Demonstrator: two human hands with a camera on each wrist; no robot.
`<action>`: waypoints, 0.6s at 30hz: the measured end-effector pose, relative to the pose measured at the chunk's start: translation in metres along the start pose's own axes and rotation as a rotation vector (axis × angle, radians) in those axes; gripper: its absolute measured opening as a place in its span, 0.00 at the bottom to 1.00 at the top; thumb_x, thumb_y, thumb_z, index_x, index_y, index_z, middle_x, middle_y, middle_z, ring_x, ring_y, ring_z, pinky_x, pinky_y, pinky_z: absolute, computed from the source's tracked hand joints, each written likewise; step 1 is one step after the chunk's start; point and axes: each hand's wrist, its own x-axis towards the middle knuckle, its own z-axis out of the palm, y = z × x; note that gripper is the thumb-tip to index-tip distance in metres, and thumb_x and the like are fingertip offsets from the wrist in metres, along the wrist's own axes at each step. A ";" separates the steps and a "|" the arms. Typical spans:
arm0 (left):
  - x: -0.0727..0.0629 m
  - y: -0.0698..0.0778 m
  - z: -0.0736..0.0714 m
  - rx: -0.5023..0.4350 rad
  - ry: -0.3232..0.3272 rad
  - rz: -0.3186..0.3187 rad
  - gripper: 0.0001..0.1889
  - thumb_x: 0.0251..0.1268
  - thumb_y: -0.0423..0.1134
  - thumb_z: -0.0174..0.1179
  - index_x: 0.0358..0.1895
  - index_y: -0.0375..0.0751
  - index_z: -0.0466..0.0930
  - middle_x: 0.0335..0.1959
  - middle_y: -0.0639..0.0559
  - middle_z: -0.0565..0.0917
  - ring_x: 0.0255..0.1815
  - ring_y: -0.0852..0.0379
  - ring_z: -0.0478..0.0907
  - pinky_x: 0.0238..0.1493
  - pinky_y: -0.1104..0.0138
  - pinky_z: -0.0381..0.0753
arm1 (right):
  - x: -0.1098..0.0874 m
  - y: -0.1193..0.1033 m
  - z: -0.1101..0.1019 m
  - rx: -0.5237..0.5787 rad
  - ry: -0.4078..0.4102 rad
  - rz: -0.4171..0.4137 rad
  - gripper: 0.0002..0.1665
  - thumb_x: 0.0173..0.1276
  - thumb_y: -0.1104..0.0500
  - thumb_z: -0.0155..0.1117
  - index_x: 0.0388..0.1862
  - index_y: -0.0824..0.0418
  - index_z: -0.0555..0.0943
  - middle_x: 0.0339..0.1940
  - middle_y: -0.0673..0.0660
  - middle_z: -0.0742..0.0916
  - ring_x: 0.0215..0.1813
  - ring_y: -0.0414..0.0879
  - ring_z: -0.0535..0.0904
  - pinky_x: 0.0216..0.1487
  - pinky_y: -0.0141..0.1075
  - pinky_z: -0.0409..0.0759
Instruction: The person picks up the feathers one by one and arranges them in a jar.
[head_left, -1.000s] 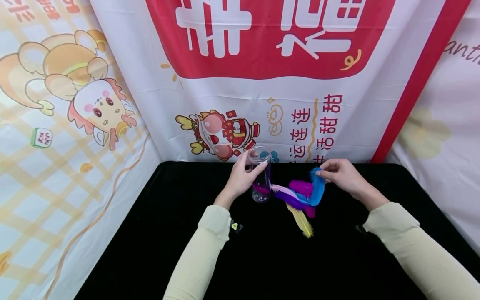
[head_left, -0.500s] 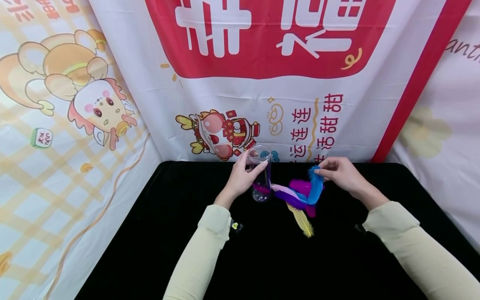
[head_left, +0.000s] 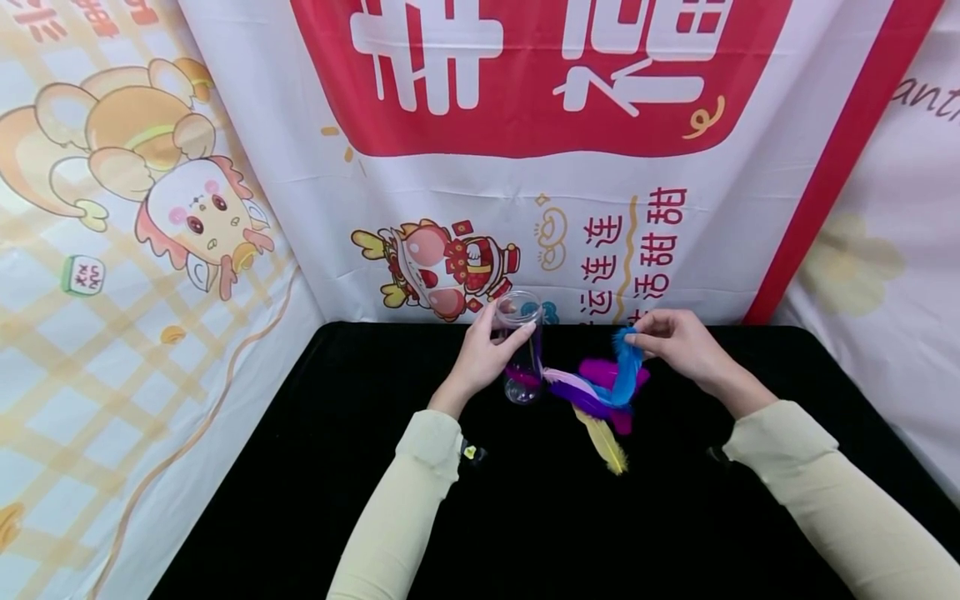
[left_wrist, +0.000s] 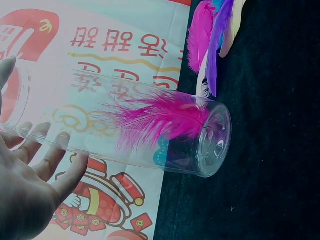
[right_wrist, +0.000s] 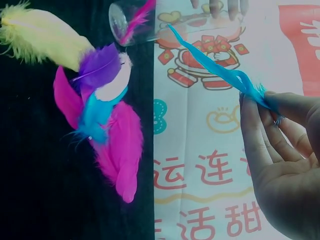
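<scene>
My left hand (head_left: pixel 486 350) grips a clear plastic jar (head_left: pixel 522 350) around its upper part, the open mouth facing up. Inside, near the jar's bottom, lies a magenta feather (left_wrist: pixel 165 117). My right hand (head_left: pixel 682 346) pinches one end of a blue feather (right_wrist: pixel 215 67) between thumb and fingers, the rest of it pointing away from the fingertips. Below it on the black cloth is a loose pile with a purple feather (right_wrist: pixel 99 67), a pale pink feather (right_wrist: pixel 117 85), another blue feather (right_wrist: pixel 97 117), magenta feathers (right_wrist: pixel 125 150) and a yellow feather (head_left: pixel 602 440).
Black cloth (head_left: pixel 525 525) covers the table. A printed white and red banner (head_left: pixel 517 192) hangs right behind its far edge, with a patterned curtain (head_left: pixel 135 333) along the left and another on the right.
My right hand has lifted slightly and shifted a little left with the blue feather. The left hand and jar stay in place.
</scene>
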 end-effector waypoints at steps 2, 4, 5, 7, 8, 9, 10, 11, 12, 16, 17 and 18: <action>0.000 0.000 0.000 -0.002 -0.002 -0.004 0.38 0.69 0.62 0.63 0.77 0.52 0.62 0.67 0.51 0.73 0.66 0.52 0.74 0.65 0.54 0.78 | 0.001 -0.002 0.000 0.005 0.000 -0.010 0.19 0.73 0.56 0.69 0.49 0.72 0.82 0.37 0.57 0.89 0.37 0.42 0.85 0.43 0.36 0.87; 0.000 0.000 0.000 -0.001 -0.004 -0.006 0.38 0.69 0.61 0.63 0.77 0.52 0.62 0.67 0.51 0.72 0.66 0.52 0.75 0.65 0.54 0.78 | 0.002 -0.004 0.001 0.007 0.003 -0.020 0.19 0.73 0.56 0.69 0.49 0.72 0.82 0.37 0.56 0.89 0.37 0.42 0.85 0.42 0.36 0.86; 0.000 0.000 0.000 -0.001 -0.003 -0.007 0.38 0.69 0.61 0.63 0.77 0.52 0.62 0.67 0.51 0.72 0.66 0.53 0.75 0.65 0.55 0.78 | 0.002 -0.005 0.002 0.005 0.004 -0.025 0.19 0.73 0.56 0.69 0.49 0.72 0.82 0.36 0.56 0.89 0.37 0.42 0.85 0.42 0.36 0.86; 0.000 0.000 0.000 0.000 -0.002 -0.006 0.38 0.69 0.61 0.63 0.77 0.52 0.62 0.67 0.51 0.72 0.66 0.53 0.74 0.65 0.55 0.78 | 0.003 -0.008 0.002 -0.004 0.006 -0.034 0.19 0.73 0.56 0.69 0.49 0.72 0.82 0.36 0.56 0.89 0.37 0.43 0.85 0.42 0.35 0.86; 0.000 -0.001 0.000 0.001 -0.001 -0.004 0.38 0.69 0.61 0.63 0.77 0.51 0.62 0.67 0.51 0.72 0.66 0.53 0.74 0.65 0.55 0.78 | 0.003 -0.010 0.003 -0.010 0.006 -0.038 0.19 0.74 0.55 0.69 0.49 0.72 0.82 0.36 0.56 0.89 0.37 0.43 0.85 0.42 0.35 0.86; 0.000 -0.001 0.000 0.002 0.000 -0.002 0.38 0.69 0.61 0.63 0.77 0.51 0.62 0.67 0.51 0.72 0.66 0.53 0.74 0.65 0.55 0.78 | 0.003 -0.012 0.003 -0.016 0.006 -0.041 0.19 0.74 0.55 0.69 0.49 0.71 0.82 0.36 0.56 0.89 0.37 0.43 0.85 0.42 0.35 0.86; 0.000 0.000 0.000 0.004 0.001 -0.002 0.38 0.70 0.61 0.63 0.77 0.51 0.62 0.67 0.51 0.72 0.67 0.53 0.74 0.65 0.55 0.78 | 0.003 -0.014 0.003 -0.020 0.006 -0.046 0.19 0.74 0.55 0.69 0.49 0.71 0.82 0.36 0.56 0.89 0.37 0.43 0.85 0.42 0.35 0.86; 0.000 0.000 0.000 0.005 0.002 -0.001 0.38 0.70 0.61 0.63 0.77 0.51 0.62 0.67 0.51 0.72 0.67 0.53 0.74 0.64 0.55 0.78 | 0.004 -0.016 0.003 -0.025 0.008 -0.048 0.19 0.74 0.55 0.68 0.49 0.71 0.83 0.37 0.57 0.89 0.37 0.43 0.85 0.42 0.35 0.86; 0.000 0.000 0.000 0.005 0.001 0.000 0.38 0.70 0.61 0.63 0.77 0.51 0.62 0.67 0.51 0.72 0.67 0.53 0.74 0.65 0.55 0.78 | 0.004 -0.017 0.004 -0.026 0.009 -0.052 0.19 0.74 0.55 0.68 0.48 0.71 0.83 0.37 0.57 0.89 0.37 0.43 0.85 0.42 0.35 0.86; 0.000 0.000 0.000 0.006 -0.001 -0.002 0.38 0.69 0.61 0.63 0.77 0.52 0.62 0.68 0.51 0.72 0.67 0.53 0.73 0.65 0.54 0.78 | 0.007 -0.021 0.005 -0.022 0.017 -0.079 0.18 0.73 0.55 0.69 0.48 0.71 0.83 0.36 0.56 0.88 0.36 0.43 0.84 0.41 0.35 0.86; 0.000 0.000 0.000 0.005 -0.001 -0.002 0.38 0.69 0.62 0.63 0.77 0.52 0.62 0.68 0.51 0.72 0.67 0.53 0.73 0.65 0.54 0.78 | 0.007 -0.022 0.006 -0.020 0.019 -0.087 0.17 0.73 0.56 0.69 0.47 0.71 0.83 0.36 0.56 0.88 0.36 0.43 0.84 0.41 0.35 0.86; 0.000 0.000 0.000 0.004 -0.002 -0.003 0.38 0.69 0.62 0.62 0.77 0.52 0.62 0.68 0.51 0.72 0.67 0.53 0.73 0.65 0.54 0.78 | 0.007 -0.023 0.006 -0.018 0.020 -0.095 0.17 0.73 0.56 0.69 0.47 0.72 0.83 0.35 0.56 0.89 0.35 0.42 0.84 0.40 0.34 0.86</action>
